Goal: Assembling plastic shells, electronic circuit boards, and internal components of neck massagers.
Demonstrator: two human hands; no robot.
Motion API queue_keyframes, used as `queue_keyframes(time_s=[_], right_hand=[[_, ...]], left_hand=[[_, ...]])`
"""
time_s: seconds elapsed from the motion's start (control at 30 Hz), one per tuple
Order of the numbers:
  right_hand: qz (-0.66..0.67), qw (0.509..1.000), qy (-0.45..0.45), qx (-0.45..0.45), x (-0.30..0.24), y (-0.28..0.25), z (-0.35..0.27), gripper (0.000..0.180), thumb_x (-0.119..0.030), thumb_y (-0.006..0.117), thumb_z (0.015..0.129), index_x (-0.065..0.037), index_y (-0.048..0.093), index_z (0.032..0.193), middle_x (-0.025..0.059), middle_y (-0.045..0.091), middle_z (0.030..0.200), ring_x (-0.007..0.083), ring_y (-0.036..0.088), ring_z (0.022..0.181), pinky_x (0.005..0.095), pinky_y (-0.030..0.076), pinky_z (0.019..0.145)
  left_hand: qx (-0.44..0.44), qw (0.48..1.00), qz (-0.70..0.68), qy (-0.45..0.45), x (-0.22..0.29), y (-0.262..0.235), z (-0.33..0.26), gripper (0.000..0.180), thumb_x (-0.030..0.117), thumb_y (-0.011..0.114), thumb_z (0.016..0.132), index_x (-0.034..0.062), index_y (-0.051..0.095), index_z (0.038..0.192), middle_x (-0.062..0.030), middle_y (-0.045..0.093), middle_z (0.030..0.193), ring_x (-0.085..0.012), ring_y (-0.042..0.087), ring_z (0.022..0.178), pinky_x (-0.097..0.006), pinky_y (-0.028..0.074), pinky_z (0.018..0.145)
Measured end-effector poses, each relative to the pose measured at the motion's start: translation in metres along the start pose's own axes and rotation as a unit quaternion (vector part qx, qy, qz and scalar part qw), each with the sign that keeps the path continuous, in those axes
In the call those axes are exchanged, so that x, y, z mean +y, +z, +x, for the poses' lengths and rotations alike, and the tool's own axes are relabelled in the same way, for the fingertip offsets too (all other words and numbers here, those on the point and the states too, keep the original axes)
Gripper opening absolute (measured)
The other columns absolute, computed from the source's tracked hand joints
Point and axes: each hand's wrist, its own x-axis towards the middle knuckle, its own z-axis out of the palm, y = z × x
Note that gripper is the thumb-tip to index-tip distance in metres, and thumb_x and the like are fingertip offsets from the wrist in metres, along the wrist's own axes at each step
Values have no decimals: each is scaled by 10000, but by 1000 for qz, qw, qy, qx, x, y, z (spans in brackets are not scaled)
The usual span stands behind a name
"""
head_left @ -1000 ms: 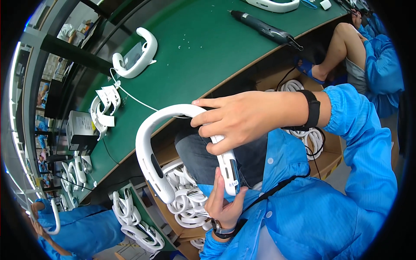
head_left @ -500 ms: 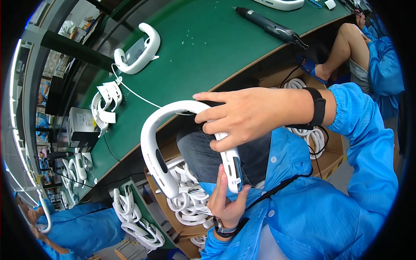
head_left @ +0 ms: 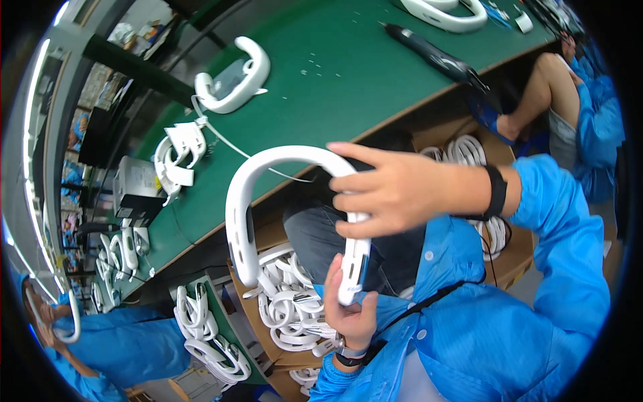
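A white U-shaped neck fan [head_left: 240,201] is held up over my lap, its curve toward the bench and its two ends toward me. My right hand [head_left: 395,194], blurred, lies across one arm of the fan, fingers over it and thumb hidden. Around the tip of that same arm, my left hand [head_left: 351,315] has its fingers and thumb closed on either side. The fan's other end hangs free over a carton of similar white fans [head_left: 291,301].
On the green bench [head_left: 301,100] lie another white fan [head_left: 254,84], a black electric screwdriver [head_left: 435,57] and white shell parts [head_left: 179,151]. A carton with white coils [head_left: 465,149] stands under the bench. Co-workers in blue sit at left [head_left: 134,342] and far right [head_left: 596,114].
The view has shifted, so the bench things appear lower and further right. The neck fan has turned slightly, and my right hand has shifted a little along its arm.
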Motion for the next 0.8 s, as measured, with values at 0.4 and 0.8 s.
queue_keyframes(time_s=[0.4, 0.8], right_hand=[[719, 504, 447, 170, -16, -28, 3, 864, -554, 623, 879, -33, 278, 1475, 195, 570, 1241, 273, 670, 985, 353, 549, 818], [721, 452, 420, 316, 28, -6, -182, 158, -224, 555, 962, -114, 496, 865, -30, 454, 615, 43, 434, 451, 202, 377, 389]], left_hand=[[-124, 960, -243, 65, 25, -72, 66, 393, 82, 771, 801, 32, 506, 1087, -219, 600, 1136, -456, 588, 1126, -564, 494, 964], [-188, 931, -260, -173, -77, -16, 54, 365, 82, 592, 938, 31, 516, 1291, -87, 618, 1125, -150, 600, 1047, -304, 478, 939]])
